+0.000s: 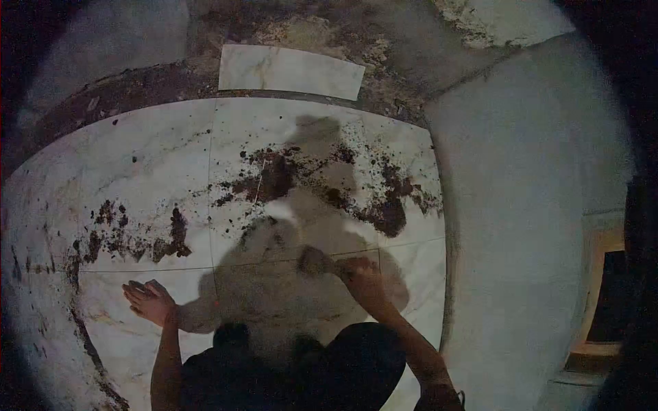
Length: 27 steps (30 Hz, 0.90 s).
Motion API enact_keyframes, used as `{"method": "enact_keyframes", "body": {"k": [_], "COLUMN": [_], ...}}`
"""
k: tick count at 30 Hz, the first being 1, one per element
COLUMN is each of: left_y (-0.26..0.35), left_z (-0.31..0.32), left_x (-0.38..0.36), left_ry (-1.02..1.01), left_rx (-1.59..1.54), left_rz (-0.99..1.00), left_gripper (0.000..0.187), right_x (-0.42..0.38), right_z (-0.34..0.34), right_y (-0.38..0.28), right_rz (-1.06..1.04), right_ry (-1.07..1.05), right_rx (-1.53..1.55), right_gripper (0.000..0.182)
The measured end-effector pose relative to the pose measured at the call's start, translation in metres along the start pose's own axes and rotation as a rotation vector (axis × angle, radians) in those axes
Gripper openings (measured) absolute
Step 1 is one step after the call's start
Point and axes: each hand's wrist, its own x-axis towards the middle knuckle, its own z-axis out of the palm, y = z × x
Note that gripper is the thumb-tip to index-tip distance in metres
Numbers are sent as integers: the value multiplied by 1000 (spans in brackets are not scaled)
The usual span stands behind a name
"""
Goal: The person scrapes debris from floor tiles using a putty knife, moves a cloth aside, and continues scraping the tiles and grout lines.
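Observation:
My left hand [153,302] is low over the white marbled floor tiles [116,301], fingers stretched out and pointing left, with nothing in it. Farther right, my right hand [364,279] has its fingers curled in, close over a tile joint; what they hold, if anything, cannot be made out. A dark, rounded shadow falls just left of that hand. Ahead of both hands, dark brown crumbly dirt [277,175] lies scattered across the tiles. Another clump of dirt [389,216] sits ahead of my right hand, and a patch [178,233] beyond my left.
A loose marbled tile piece [291,71] lies beyond the tiled area's far edge, on rough, dirty ground [226,27]. A pale wall [528,178] rises along the right. At far right is a wood-coloured frame [595,301] around a dark opening. My shadow covers the middle tiles.

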Motion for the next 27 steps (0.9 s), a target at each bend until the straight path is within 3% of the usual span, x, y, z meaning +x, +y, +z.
{"method": "enact_keyframes", "body": {"k": [1, 3, 5, 6, 8, 10, 11, 12, 14, 16, 17, 18, 20, 24, 26, 27], "left_y": [0, -4, 4, 7, 4, 8, -14, 0, -5, -9, 10, 7, 7, 2, 10, 15], "left_z": [14, 16, -2, -6, 5, -5, 42, 13, 10, 22, -23, -19, -14, -5, -28, -31], "left_x": [-1, 2, 0, 2, 2, 4, -1, -2, -2, -7, -3, -2, -1, -2, 1, 2], "left_ry": [47, 106, 17, -21, 20, -122, 74, 155, 74, 188, -116, -87, -43, 113, -39, -40], "left_rx": [-339, -673, -190, 48, 118, 199, 116, -190, -85, -95, -91, -181, -175, -199, -217, -193], "left_rz": [-74, -125, -88, -78, -32, -62, 16, -25, 22, 83, -44, -47, -48, 24, -53, -73], "left_gripper": [62, 63, 63, 62, 62, 62, 64, 65, 67, 67, 67, 66, 65, 63, 62, 63], "right_x": [-13, -19, -11, 2, 37, 73, 83, 89, 85, 51, 34, 17, 1, 21, 63, 86], "right_z": [1, 9, 20, 39, 69, 57, 56, 58, 69, 5, 5, 5, 9, 30, 35, 44], "right_y": [-5, -13, -26, -25, -34, -52, -54, -60, -29, -33, -13, 9, 50, 62, 38, 29], "right_rz": [42, 85, 81, 1, -69, -73, -64, -63, -247, -64, -118, -169, 11, 16, 61, -99], "right_ry": [-73, -139, -78, 71, 187, 153, 187, 215, 473, 165, 246, 321, 134, 281, 244, 458], "right_rx": [-125, -228, -140, -43, -23, -83, -33, 17, 3, -148, -113, -78, -371, -186, -93, -151], "right_gripper": [23, 21, 18, 17, 16, 16, 16, 15, 14, 15, 16, 17, 19, 19, 24, 24]}}
